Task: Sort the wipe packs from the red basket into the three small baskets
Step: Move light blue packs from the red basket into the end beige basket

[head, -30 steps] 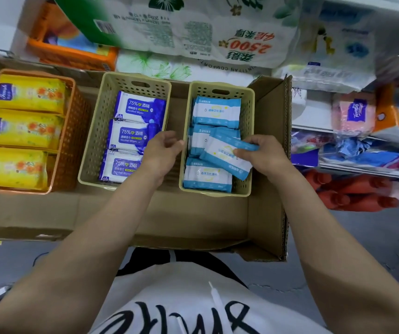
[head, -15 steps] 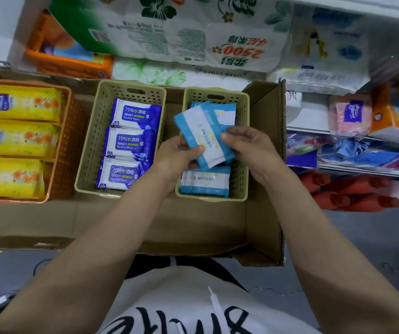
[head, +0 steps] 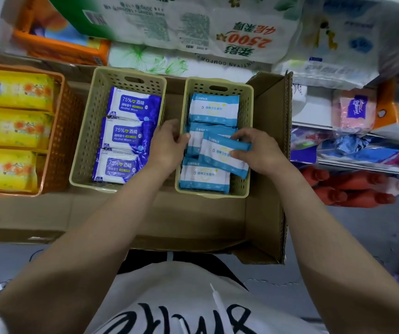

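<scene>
Seen from above, a person's two bare arms reached into a shallow cardboard box [head: 193, 218] that held three small baskets side by side. The right hand [head: 258, 153] pinched a light blue and white wipe pack [head: 220, 153] between thumb and fingers, holding it tilted over the right-most beige basket [head: 247, 141], on top of the matching packs lying flat inside. The left hand [head: 167, 145] rested at that basket's left rim with its fingers curled; whether they touched the held pack or only the rim was hard to tell. The middle beige basket [head: 85, 141] contained three dark blue alcohol wipe packs [head: 126, 136] in a column. The orange basket [head: 58, 131] at the left held three yellow packs [head: 12, 128]. Shelves of tissue bundles [head: 193, 27] stood behind the box.
</scene>
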